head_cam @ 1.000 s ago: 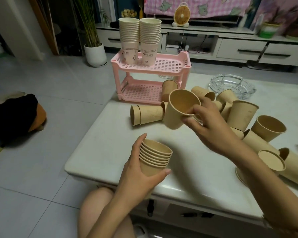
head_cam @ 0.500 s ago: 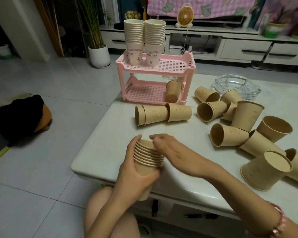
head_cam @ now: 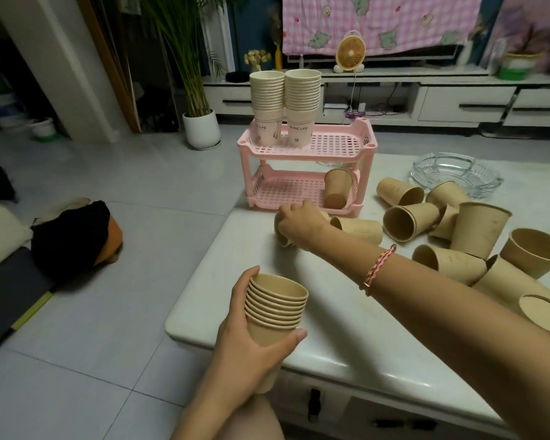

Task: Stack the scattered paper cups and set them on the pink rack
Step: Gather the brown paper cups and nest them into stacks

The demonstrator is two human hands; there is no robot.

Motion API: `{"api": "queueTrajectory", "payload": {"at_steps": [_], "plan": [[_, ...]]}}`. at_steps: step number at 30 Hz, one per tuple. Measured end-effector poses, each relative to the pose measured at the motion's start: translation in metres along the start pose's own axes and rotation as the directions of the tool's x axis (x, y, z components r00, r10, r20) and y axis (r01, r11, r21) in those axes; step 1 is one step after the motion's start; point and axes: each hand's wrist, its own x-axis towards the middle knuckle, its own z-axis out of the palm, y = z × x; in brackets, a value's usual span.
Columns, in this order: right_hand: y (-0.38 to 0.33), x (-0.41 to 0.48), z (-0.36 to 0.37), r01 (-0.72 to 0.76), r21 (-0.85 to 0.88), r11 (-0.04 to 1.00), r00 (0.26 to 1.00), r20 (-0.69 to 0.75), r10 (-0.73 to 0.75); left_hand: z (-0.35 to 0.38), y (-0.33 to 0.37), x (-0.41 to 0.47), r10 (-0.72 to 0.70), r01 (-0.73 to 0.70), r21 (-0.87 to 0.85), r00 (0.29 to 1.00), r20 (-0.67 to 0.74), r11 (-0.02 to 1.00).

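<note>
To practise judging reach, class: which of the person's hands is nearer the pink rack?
Right. The right hand grips a lying cup just in front of the pink rack; the left hand holds a cup stack at the table's near edge, well short of it.

"MUSIC LIFE" — on the lowest white cup (head_cam: pixel 300 132) of the right stack — pink rack (head_cam: pixel 334 147) top tier.

The rack (head_cam: pixel 311 147) is set at the table's (head_cam: pixel 346 319) far left corner. Two tall stacks (head_cam: pixel 285 100) are stood side by side at the left of its top shelf, and a single cup (head_cam: pixel 337 188) is stood at the right of its lower shelf. Just before the rack, a lying cup (head_cam: pixel 282 240) is gripped by the right hand (head_cam: pixel 299 219). Loose cups (head_cam: pixel 407 222) are scattered to the right, with the ashtray (head_cam: pixel 458 173) behind them. At the near left edge, the held stack (head_cam: pixel 277 309) is gripped by the left hand (head_cam: pixel 245 347).
</note>
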Motion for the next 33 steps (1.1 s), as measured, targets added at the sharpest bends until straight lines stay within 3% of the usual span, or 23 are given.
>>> {"api": "queueTrajectory", "payload": {"at_steps": [3,5,7,8,10,11,12,13,14,16,18,22,24,25,26,28,30,33], "plan": [[0.017,-0.008,-0.001,0.024,0.196,0.980,0.997,-0.074,-0.010,0.003,0.002,0.002,0.012,-0.012,-0.010,1.000,-0.013,1.000],[0.030,-0.018,-0.003,-0.011,0.423,0.906,0.973,-0.205,0.108,0.005,0.003,0.004,0.021,-0.021,-0.012,1.000,-0.021,1.000],[0.045,-0.034,-0.010,-0.028,0.731,0.682,0.904,-0.272,0.329,0.008,0.003,0.007,0.020,-0.021,-0.027,0.999,-0.031,0.999],[0.049,-0.047,-0.017,0.031,0.865,0.501,0.880,-0.261,0.397,0.009,0.004,0.008,0.018,-0.019,-0.033,0.999,-0.035,0.999],[0.052,-0.082,-0.028,0.137,0.988,0.076,0.909,-0.156,0.386,0.012,0.005,0.011,0.014,-0.016,-0.044,0.999,-0.034,0.999],[0.050,-0.099,-0.030,0.141,0.987,-0.071,0.938,-0.111,0.328,0.014,0.005,0.012,0.011,-0.012,-0.051,0.999,-0.033,0.999],[0.046,-0.114,-0.026,0.126,0.982,-0.139,0.961,-0.086,0.262,0.017,0.005,0.013,0.004,-0.006,-0.058,1.000,-0.029,0.998],[0.039,-0.124,-0.021,0.099,0.985,-0.142,0.974,-0.067,0.216,0.018,0.005,0.015,-0.001,0.000,-0.058,1.000,-0.022,0.998],[0.031,-0.133,-0.014,0.056,0.994,-0.097,0.983,-0.038,0.179,0.022,0.006,0.015,-0.001,0.000,-0.054,1.000,-0.004,0.999],[0.014,-0.143,-0.007,-0.028,0.995,0.091,0.996,0.020,0.083,0.029,0.006,0.015,0.006,-0.004,-0.035,0.998,0.057,0.999],[-0.002,-0.155,-0.006,-0.032,0.976,0.218,0.999,0.024,0.037,0.037,0.005,0.016,0.003,-0.001,-0.028,0.996,0.090,1.000],[-0.012,-0.165,-0.008,0.014,0.976,0.216,0.996,0.005,-0.084,0.038,0.001,0.013,0.002,-0.004,0.021,0.994,0.107,1.000],[0.002,-0.155,0.002,-0.007,0.982,0.191,0.999,-0.001,0.038,0.037,0.002,0.011,0.011,-0.011,0.001,0.994,0.107,1.000],[0.012,-0.145,0.014,-0.009,0.965,0.262,0.983,-0.039,0.177,0.037,0.004,0.011,0.018,-0.017,-0.005,0.994,0.104,1.000],[0.021,-0.135,0.027,-0.031,0.897,0.442,0.957,-0.101,0.272,0.038,0.006,0.010,0.024,-0.024,-0.002,0.995,0.099,1.000],[0.036,-0.118,0.051,-0.108,0.555,0.824,0.962,-0.149,0.227,0.039,0.008,0.010,0.026,-0.026,0.002,0.996,0.081,1.000],[0.043,-0.105,0.069,-0.098,0.330,0.939,0.989,-0.072,0.129,0.040,0.009,0.010,0.013,-0.013,-0.004,0.997,0.070,1.000],[0.043,-0.097,0.071,-0.079,0.331,0.940,0.989,-0.091,0.115,0.040,0.008,0.009,-0.017,0.018,-0.005,0.997,0.075,1.000]]}}
